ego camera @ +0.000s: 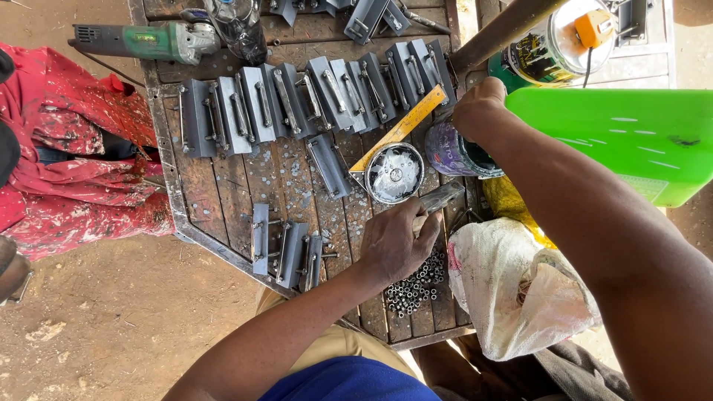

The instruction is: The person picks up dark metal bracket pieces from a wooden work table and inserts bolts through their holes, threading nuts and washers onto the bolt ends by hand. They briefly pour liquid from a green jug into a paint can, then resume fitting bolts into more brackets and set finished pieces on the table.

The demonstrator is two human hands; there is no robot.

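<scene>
Wooden planks in a rusty metal frame, that's my bench, and it carries nearly everything. Biggest on it is the long row of grey steel brackets fanned across the far half, each with a bolt bar on its face, and three more brackets sit at the near left edge. Past the right edge a bright green plastic sheet lies under my right forearm, and a white woven sack slumps off the near right corner. A green angle grinder rests at the far left corner. A yellow ruler slants between the bracket row and a round shiny tin lid near the middle. My right hand is curled over the rim of a purple paint tin by the right edge, gripping it from above. My left hand is closed round a flat grey metal piece, thumb on top, just beside the lid. Right under that hand, at the near edge, a heap of small steel bushings lies loose.
</scene>
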